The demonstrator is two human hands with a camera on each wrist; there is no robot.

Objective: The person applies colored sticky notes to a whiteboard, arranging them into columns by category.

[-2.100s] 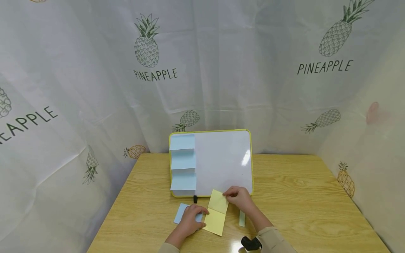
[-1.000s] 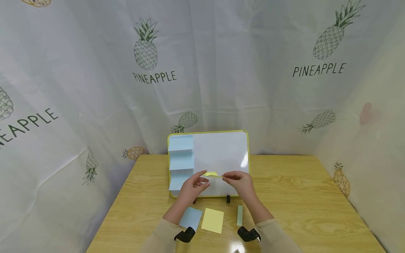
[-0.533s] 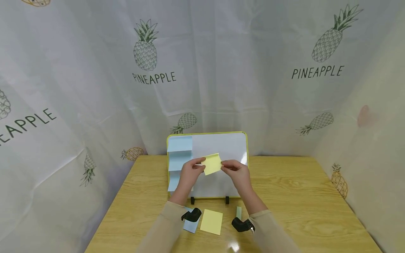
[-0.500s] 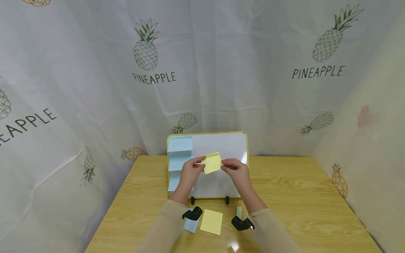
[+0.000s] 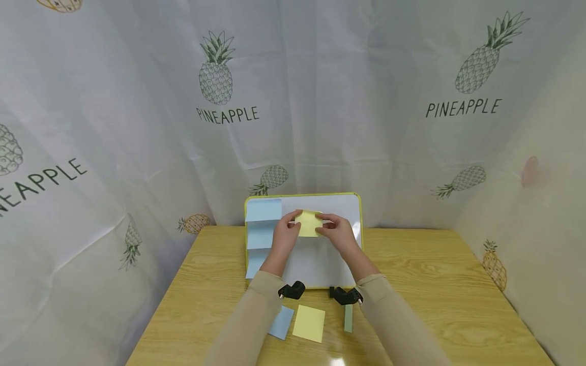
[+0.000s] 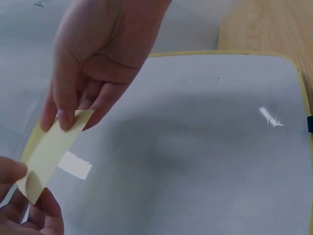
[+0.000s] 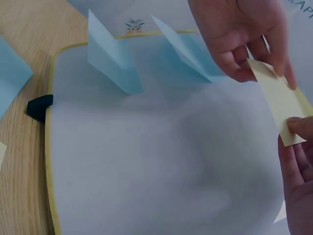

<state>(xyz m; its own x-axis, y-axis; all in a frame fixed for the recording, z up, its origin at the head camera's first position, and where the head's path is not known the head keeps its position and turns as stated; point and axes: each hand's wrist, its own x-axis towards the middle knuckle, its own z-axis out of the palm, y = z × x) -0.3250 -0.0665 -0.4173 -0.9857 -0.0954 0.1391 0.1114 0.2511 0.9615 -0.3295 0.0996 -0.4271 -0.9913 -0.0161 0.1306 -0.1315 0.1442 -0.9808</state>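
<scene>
A yellow sticky note (image 5: 310, 224) is stretched between my two hands before the upper middle of the whiteboard (image 5: 320, 264). My left hand (image 5: 284, 233) pinches its left side between thumb and fingers, and my right hand (image 5: 339, 233) pinches the right side. Both wrist views show the note (image 6: 54, 149) gripped at its two ends. Whether it touches the board, I cannot tell. Blue sticky notes (image 5: 263, 209) hang in a column down the board's left side, their lower edges lifting away from it; my left arm partly covers the lowest.
On the wooden table (image 5: 412, 274) before the board lie a blue sticky pad (image 5: 282, 324), a yellow sticky pad (image 5: 309, 324) and a narrow green strip (image 5: 348, 318). A black foot (image 5: 331, 292) supports the board. Behind hangs a pineapple-print curtain (image 5: 339, 127).
The yellow note came off the pad on the table, was taken in both hands and has risen up the board. Since half a second ago it has levelled out.
</scene>
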